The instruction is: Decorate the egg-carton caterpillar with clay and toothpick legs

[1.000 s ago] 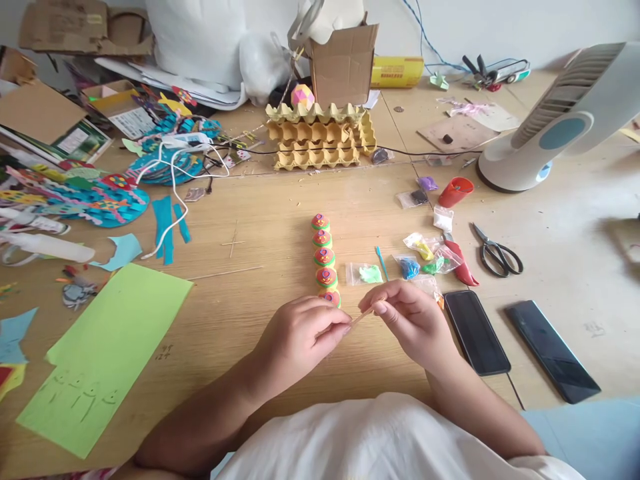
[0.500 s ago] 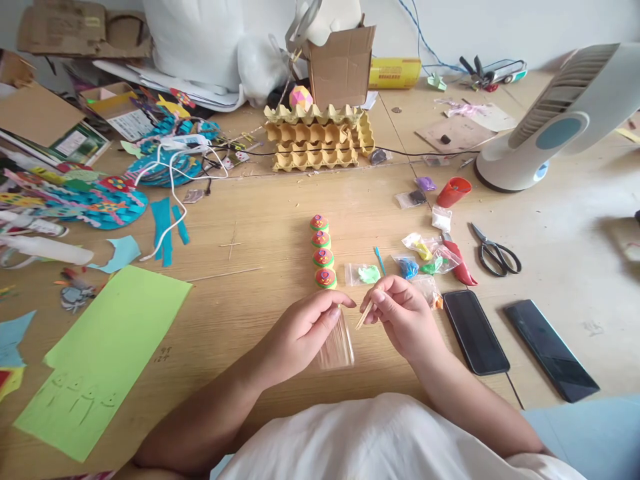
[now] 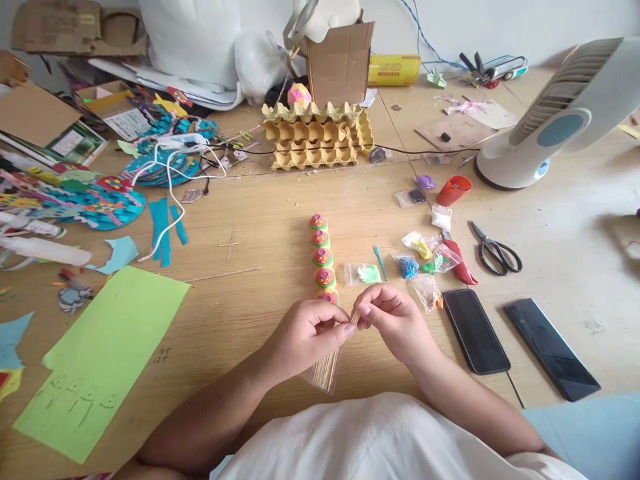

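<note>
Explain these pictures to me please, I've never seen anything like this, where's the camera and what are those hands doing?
There's no machine here, just one person's two bare hands. All the pictures come from a single camera worn on the head, looking forward and down, so the white shirt shows at the bottom.

The right hand pinches thin sticks, and the left hand meets it there while gripping a clear packet of sticks.

On the table, just beyond the hands, runs a row of small round ornaments. To the right are little bags of coloured material, scissors and two phones. Green paper lies to the left, and egg cartons sit farther back.
</note>
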